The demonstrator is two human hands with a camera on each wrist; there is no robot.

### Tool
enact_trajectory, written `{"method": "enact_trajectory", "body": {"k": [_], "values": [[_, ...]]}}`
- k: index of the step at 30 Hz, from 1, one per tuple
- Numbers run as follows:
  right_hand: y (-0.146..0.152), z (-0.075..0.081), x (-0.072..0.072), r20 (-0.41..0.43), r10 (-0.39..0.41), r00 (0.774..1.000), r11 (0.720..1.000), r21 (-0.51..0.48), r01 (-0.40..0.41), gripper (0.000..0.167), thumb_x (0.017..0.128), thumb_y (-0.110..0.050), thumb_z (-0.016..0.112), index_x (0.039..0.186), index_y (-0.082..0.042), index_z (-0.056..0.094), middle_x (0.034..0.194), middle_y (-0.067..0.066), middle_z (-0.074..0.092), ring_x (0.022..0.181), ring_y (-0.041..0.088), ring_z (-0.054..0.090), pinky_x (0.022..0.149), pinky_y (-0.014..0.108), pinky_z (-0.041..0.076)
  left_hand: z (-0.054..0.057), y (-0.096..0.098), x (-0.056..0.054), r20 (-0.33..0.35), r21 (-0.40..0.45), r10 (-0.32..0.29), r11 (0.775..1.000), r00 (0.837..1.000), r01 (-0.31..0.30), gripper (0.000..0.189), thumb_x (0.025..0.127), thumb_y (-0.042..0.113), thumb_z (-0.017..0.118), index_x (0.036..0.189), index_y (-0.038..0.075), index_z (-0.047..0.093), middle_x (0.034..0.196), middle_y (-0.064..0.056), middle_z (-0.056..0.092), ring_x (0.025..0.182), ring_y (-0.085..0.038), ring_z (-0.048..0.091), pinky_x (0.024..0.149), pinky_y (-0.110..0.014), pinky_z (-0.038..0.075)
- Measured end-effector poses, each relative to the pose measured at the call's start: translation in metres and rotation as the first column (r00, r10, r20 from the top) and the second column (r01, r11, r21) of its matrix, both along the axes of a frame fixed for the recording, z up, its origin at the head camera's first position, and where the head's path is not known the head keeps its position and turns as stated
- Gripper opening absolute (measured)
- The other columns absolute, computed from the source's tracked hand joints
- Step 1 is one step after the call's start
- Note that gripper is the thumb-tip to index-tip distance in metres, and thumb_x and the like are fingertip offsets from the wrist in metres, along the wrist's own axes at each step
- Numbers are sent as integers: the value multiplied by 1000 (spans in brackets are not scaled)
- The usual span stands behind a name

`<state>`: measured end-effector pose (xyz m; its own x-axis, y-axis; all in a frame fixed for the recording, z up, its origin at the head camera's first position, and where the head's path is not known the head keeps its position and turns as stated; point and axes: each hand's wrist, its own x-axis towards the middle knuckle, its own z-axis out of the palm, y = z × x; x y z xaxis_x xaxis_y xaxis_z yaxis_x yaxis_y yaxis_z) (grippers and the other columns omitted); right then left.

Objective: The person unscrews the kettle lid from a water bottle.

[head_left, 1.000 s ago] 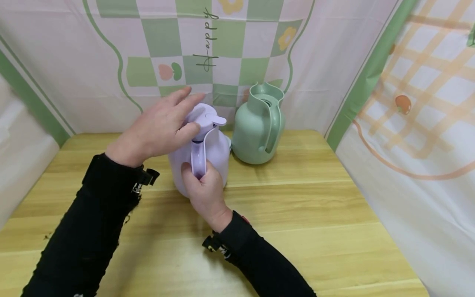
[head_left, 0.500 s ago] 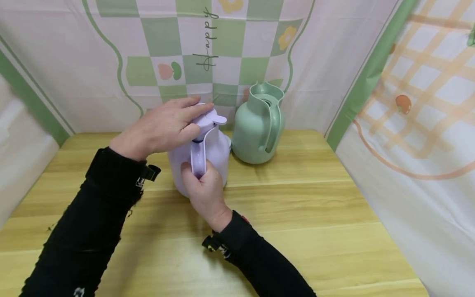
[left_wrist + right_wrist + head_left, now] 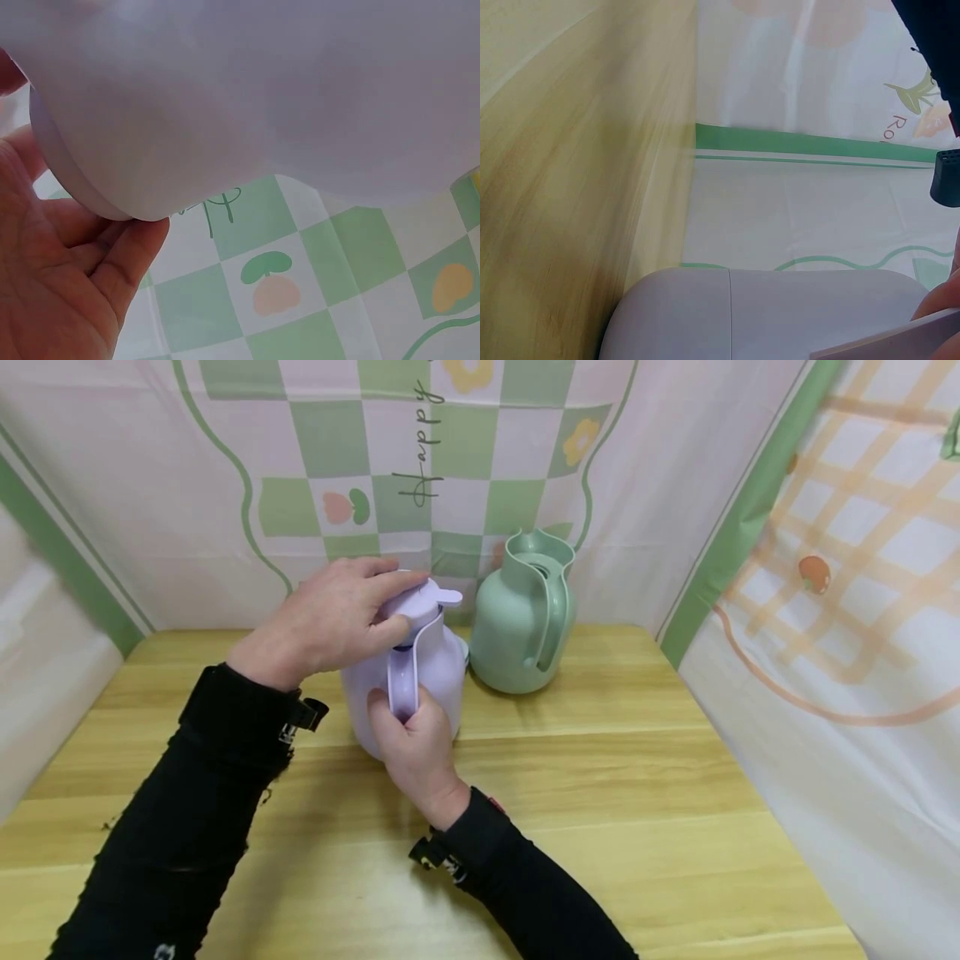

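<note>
A lilac thermos jug (image 3: 444, 681) stands upright on the wooden table. My right hand (image 3: 417, 753) grips its handle (image 3: 403, 681) near the lower end, with the thumb on the left side. My left hand (image 3: 326, 614) lies over the lid (image 3: 416, 602) on top, thumb at the near edge and fingers reaching across. In the left wrist view, fingers hold round the lid's rim (image 3: 67, 169), below the pale jug body's neck (image 3: 172, 135). The right wrist view has the jug's side (image 3: 780, 311) along the bottom, with fingertips (image 3: 939, 301) at the handle.
A green thermos jug (image 3: 517, 627) without a lid stands behind and right of the lilac one. A small green edge (image 3: 466, 652) peeks out between them. Patterned cloth (image 3: 465, 443) hangs behind the table (image 3: 600, 827) and at both sides.
My left hand has come down and slightly right, its fingers settling over the lid. The lid's tab has turned a little. My right hand stays on the handle.
</note>
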<state>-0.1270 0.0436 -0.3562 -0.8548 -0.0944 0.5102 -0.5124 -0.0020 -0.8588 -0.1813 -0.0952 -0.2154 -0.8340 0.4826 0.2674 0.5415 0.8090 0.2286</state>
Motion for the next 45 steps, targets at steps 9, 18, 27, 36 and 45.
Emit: {"method": "enact_trajectory", "body": {"k": [9,18,27,36,45], "values": [[-1,-1,0,10,-12,1000,1000,1,12,28,100,-22,60,79,-7,51,69,-2,39,65,11,47,57,25,37,-6,1,-3,-96,60,24,998,995,-18,54,96,40,60,143,16,65,140,-18,64,127,-38,58,96,-54,50],[1,0,2,-7,-3,1000,1000,-1,3,29,101,-22,59,79,-8,48,69,-2,37,63,12,43,57,26,34,-12,6,-2,-185,104,76,993,980,-57,54,94,46,67,136,13,70,128,-22,70,121,-39,63,91,-57,53],[2,0,1,-14,17,1000,1000,7,-17,30,102,-20,58,77,-10,44,68,-2,35,60,12,39,55,26,32,-17,13,3,-294,145,137,985,946,-98,54,91,54,71,122,10,74,101,-20,73,98,-39,63,78,-52,51],[1,0,0,-22,11,1000,1000,16,-10,30,102,-20,57,78,-9,45,68,-1,36,60,12,40,55,26,33,-19,15,4,-255,174,218,969,942,-177,67,89,63,71,127,8,72,109,-20,74,102,-39,60,76,-51,50],[0,1,1,-32,1,999,1000,6,-1,29,101,-19,59,77,-7,48,69,-1,38,63,13,43,56,25,34,-14,7,4,-113,154,132,981,985,-114,70,99,58,59,150,11,56,153,-26,50,137,-46,51,97,-66,49]]}}
